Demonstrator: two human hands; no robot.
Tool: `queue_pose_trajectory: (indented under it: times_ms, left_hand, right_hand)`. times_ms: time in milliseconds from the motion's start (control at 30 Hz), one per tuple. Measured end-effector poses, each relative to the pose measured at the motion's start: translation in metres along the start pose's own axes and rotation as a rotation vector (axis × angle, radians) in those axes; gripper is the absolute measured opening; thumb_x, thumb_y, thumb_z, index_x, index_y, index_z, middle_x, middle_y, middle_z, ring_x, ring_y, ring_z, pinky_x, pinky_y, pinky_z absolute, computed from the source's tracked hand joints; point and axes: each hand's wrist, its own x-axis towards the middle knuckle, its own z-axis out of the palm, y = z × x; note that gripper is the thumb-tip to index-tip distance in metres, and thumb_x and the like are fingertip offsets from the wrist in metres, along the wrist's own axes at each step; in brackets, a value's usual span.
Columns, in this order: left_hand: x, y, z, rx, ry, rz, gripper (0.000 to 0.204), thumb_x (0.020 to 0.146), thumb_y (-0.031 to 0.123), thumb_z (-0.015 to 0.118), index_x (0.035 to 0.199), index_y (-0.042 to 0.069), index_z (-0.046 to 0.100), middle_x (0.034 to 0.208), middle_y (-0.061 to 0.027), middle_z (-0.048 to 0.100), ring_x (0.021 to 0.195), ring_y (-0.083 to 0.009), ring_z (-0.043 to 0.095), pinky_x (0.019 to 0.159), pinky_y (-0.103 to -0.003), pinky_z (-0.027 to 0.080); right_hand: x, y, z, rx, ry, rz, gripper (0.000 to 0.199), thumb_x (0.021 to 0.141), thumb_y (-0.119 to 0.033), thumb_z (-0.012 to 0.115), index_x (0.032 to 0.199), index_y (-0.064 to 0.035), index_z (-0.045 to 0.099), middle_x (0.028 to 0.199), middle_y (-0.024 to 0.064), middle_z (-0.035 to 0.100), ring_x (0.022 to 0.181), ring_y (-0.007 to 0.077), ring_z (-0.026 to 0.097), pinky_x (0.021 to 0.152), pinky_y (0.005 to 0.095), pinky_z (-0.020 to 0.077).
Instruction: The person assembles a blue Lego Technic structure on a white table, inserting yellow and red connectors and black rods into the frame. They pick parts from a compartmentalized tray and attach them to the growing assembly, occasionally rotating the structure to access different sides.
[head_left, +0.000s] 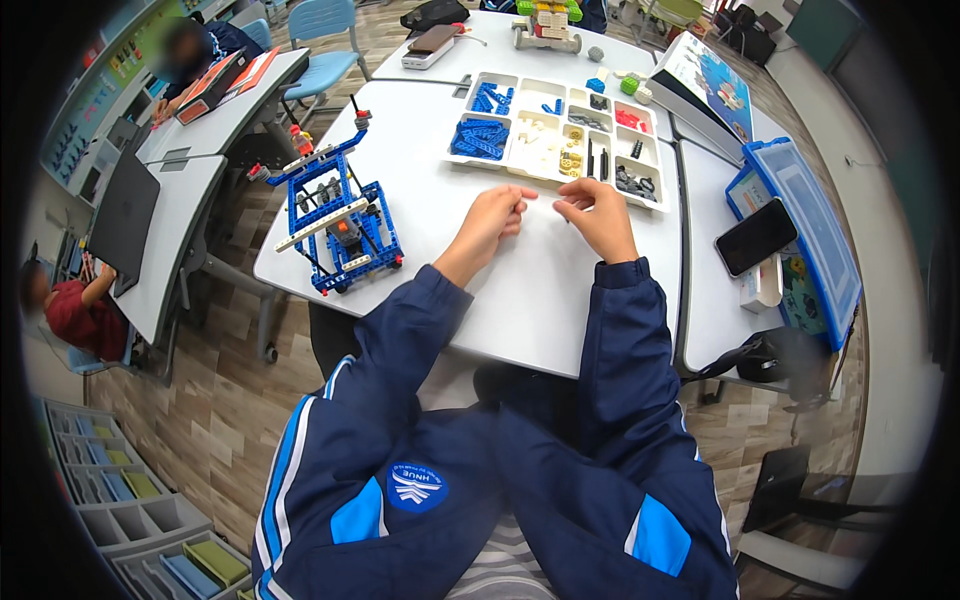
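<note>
Near the middle of the frame, the left hand [492,218] and the right hand [600,212] are resting on the white bench [540,300], fingers curled inward and fingertips pointing toward each other with a short gap between them. Each hand is pinching its fingers nearly closed, but whatever small piece may be sitting between them is too tiny to make out, so I cannot tell what either is gripping. Just above the hands, the sorting tray [556,135] is lying with blue beams, pale connectors and dark pins divided among its compartments. Left of centre, the blue frame model [340,222] is standing near the bench edge, well apart from both hands. At the right of the frame, a dark phone [756,236] is lying beside a blue-lidded bin [800,235]. The likely trouble here is a very small part slipping from such a light fingertip pinch and rolling off the smooth bench, or a sleeve sweeping into the tray's near rim and spilling the sorted pieces.
</note>
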Motion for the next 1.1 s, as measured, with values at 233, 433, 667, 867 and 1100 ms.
queue_pose_trajectory:
  times_ms: [233,433,667,867,1100]
  left_hand:
    - [0.099,-0.009,0.018,1.017,0.343,0.941,0.015,0.094,0.008,0.054,0.090,0.002,0.067,0.090,-0.0121,0.062,0.085,-0.0311,0.057,0.077,-0.043,0.044]
    - [0.108,-0.023,0.012,1.158,0.331,0.920,0.009,0.090,0.008,0.060,0.091,0.004,0.068,0.097,-0.0138,0.065,0.097,-0.0341,0.056,0.085,-0.045,0.043]
    - [0.063,-0.005,0.024,0.993,0.362,1.090,0.014,0.088,0.000,0.059,0.100,-0.001,0.066,0.096,-0.0143,0.066,0.097,-0.0339,0.059,0.089,-0.042,0.047]
    - [0.026,-0.019,0.036,0.631,0.197,0.650,0.016,0.095,0.008,0.061,0.104,-0.003,0.068,0.099,-0.0157,0.069,0.076,-0.0240,0.069,0.070,-0.034,0.055]
    - [0.028,-0.025,0.020,0.292,0.127,0.430,0.019,0.096,0.013,0.066,0.100,-0.005,0.072,0.083,-0.0091,0.073,0.069,-0.0119,0.069,0.062,-0.024,0.056]
  right_hand:
    - [-0.003,0.030,0.010,-0.248,0.075,-0.033,0.028,0.070,-0.014,0.086,0.091,-0.0014,0.073,0.081,0.0111,0.067,0.075,0.0241,0.064,0.071,0.0348,0.0525]
    - [-0.002,0.026,0.025,-0.243,0.022,0.023,0.014,0.076,-0.003,0.077,0.088,0.0002,0.071,0.078,0.0115,0.067,0.071,0.0250,0.064,0.070,0.0348,0.0520]
    - [0.001,0.025,0.029,-0.171,0.056,-0.027,0.008,0.084,-0.001,0.070,0.091,0.0026,0.068,0.080,0.0109,0.069,0.070,0.0197,0.065,0.069,0.0324,0.0519]
    - [0.005,0.020,0.033,0.129,0.057,0.067,0.008,0.094,-0.002,0.063,0.101,0.0023,0.063,0.085,0.0078,0.068,0.071,0.0148,0.065,0.064,0.0292,0.0545]
    - [0.006,0.031,0.049,0.197,0.093,-0.039,0.008,0.091,-0.002,0.065,0.098,0.0031,0.066,0.089,0.0116,0.071,0.074,0.0174,0.070,0.066,0.0293,0.0589]
